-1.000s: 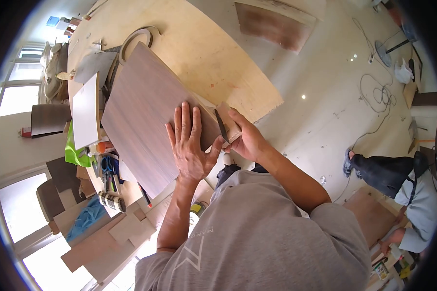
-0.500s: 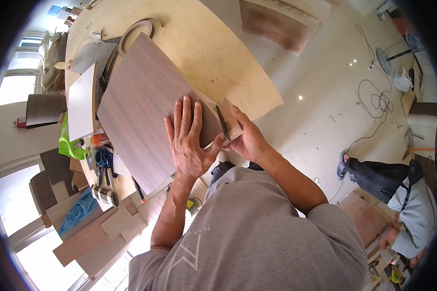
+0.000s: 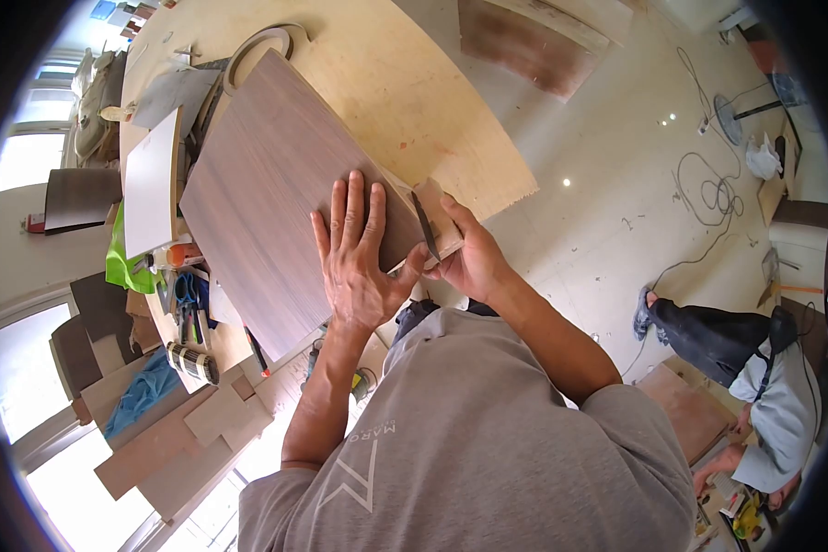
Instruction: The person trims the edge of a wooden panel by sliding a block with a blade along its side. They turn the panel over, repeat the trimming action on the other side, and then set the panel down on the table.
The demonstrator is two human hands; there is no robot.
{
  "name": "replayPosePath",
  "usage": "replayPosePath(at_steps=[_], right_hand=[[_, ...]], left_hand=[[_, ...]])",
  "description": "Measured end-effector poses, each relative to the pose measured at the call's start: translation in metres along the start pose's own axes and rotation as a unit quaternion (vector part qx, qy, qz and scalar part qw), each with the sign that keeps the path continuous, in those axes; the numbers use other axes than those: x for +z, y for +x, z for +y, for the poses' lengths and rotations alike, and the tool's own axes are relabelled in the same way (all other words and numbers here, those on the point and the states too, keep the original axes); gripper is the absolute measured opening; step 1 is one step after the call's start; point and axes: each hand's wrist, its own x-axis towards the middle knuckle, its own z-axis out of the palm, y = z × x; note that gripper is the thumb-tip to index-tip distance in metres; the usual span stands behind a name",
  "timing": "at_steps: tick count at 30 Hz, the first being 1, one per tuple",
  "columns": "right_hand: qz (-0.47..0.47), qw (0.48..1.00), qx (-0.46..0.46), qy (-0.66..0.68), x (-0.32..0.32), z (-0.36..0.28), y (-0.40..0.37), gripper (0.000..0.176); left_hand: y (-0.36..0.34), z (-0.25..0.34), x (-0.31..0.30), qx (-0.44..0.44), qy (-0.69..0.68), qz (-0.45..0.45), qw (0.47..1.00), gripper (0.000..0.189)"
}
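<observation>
A wood-grain panel (image 3: 267, 184) lies tilted across the pale worktable. My left hand (image 3: 357, 262) rests flat on its lower right part, fingers spread, with the thumb over the edge near a thin dark strip (image 3: 423, 225). At the panel's right edge, my right hand (image 3: 478, 262) grips a small light wooden block (image 3: 443, 228), thumb on top and fingers partly hidden beneath. The strip stands out between the block and the panel; whether it is attached to either cannot be made out.
A tape roll (image 3: 235, 64) lies beyond the panel on the worktable (image 3: 414, 101). To the left are a white board (image 3: 152, 184), blue-handled scissors (image 3: 186, 293) and a rolled mat (image 3: 193, 363). Another person (image 3: 773, 396) crouches at the lower right, near a floor cable (image 3: 722, 193).
The view has shifted slightly. The co-worker's hands have moved lower. My left hand stays flat on the panel and my right hand still grips the block.
</observation>
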Motion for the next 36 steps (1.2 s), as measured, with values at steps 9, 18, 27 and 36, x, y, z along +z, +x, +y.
replayPosePath(at_steps=[9, 18, 27, 36], right_hand=[[-0.001, 1.0, 0.002, -0.013, -0.002, 0.0008, -0.0005, 0.043], [-0.007, 1.0, -0.004, -0.024, -0.002, 0.0016, -0.0023, 0.046], [-0.004, 1.0, 0.001, 0.003, -0.0001, 0.0009, -0.0025, 0.037], [-0.003, 1.0, 0.008, 0.012, 0.0006, -0.0007, -0.0032, 0.036]], left_hand=[[0.0001, 0.0001, 0.0, 0.003, -0.004, 0.007, 1.0, 0.082], [0.0003, 0.0005, -0.0015, 0.003, -0.004, 0.005, 1.0, 0.081], [-0.0001, -0.0004, -0.0017, 0.001, -0.006, 0.003, 1.0, 0.081], [-0.0003, -0.0004, -0.0012, 0.004, -0.008, 0.011, 1.0, 0.081]])
